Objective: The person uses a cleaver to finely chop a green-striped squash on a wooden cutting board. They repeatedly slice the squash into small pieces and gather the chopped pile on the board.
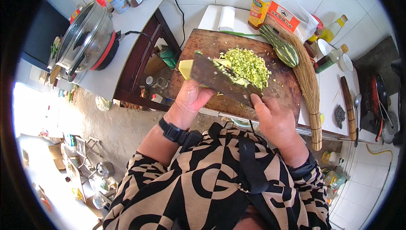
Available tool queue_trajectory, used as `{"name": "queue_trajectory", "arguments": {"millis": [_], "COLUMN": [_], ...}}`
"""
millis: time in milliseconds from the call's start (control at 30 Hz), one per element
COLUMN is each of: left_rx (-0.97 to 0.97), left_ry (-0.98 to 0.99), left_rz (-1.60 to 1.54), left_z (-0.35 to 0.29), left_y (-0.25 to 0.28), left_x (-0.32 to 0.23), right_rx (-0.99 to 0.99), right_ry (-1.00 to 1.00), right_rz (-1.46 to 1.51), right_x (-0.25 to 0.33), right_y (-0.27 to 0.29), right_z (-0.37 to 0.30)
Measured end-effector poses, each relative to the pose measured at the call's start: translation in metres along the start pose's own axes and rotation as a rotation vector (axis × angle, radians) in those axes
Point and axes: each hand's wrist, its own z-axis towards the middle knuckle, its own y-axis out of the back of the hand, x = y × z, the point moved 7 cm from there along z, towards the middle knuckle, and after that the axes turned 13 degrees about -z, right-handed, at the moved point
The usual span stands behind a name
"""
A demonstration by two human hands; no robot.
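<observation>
My right hand is wrapped round the handle end of a dark, broad-bladed cleaver. Its blade slants up to the left above a worn wooden chopping board, with pale bits stuck along it. Behind the blade shows a pale yellow-green squash piece, partly hidden. My left hand is closed at the near end of this piece, fingers mostly covered by the blade. A heap of finely chopped green squash lies on the board. Toward the board's far right rests a whole striped green squash.
A straw brush lies along the board's right side. Behind stand an amber bottle, a white paper roll and a plastic bag. Further right are a green bottle and a wok. A glass-lidded pot stands left.
</observation>
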Motion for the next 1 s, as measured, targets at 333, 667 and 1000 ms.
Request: {"name": "queue_trajectory", "arguments": {"millis": [333, 667, 1000], "left_rx": [0.062, 0.108, -0.048], "left_ry": [-0.058, -0.084, -0.181], "left_rz": [0.052, 0.205, 0.314], "left_z": [-0.006, -0.01, -0.018], "left_y": [-0.02, -0.025, -0.021], "left_x": [-0.006, -0.003, -0.007], "right_rx": [-0.046, -0.1, 0.103], "right_ry": [0.181, 0.141, -0.027], "right_rz": [-0.091, -0.165, -0.127], "right_x": [0.02, 0.019, 0.008], "right_y": [0.005, 0.008, -0.004], "right_z": [0.009, 0.009, 0.007]}}
